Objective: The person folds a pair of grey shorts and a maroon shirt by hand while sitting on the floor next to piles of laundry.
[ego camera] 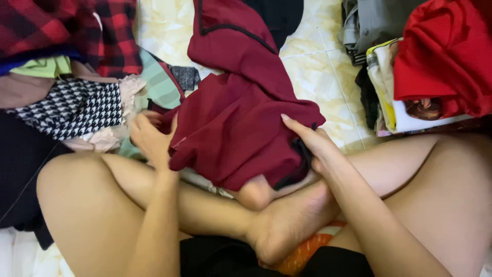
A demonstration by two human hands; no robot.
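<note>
Gripping the maroon garment (241,118) at both side edges, my left hand (149,138) and right hand (312,143) hold it bunched over my crossed legs. Its upper part trails onto the tiled floor (312,77); I judge it could snag the houndstooth cloth (72,107) nearby.

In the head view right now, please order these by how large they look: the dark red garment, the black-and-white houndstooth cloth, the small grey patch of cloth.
1. Dark red garment, gripped by left hand and right hand.
2. Houndstooth cloth; partly covered, so its full size is unsure.
3. Grey patch, also partly hidden.
</note>
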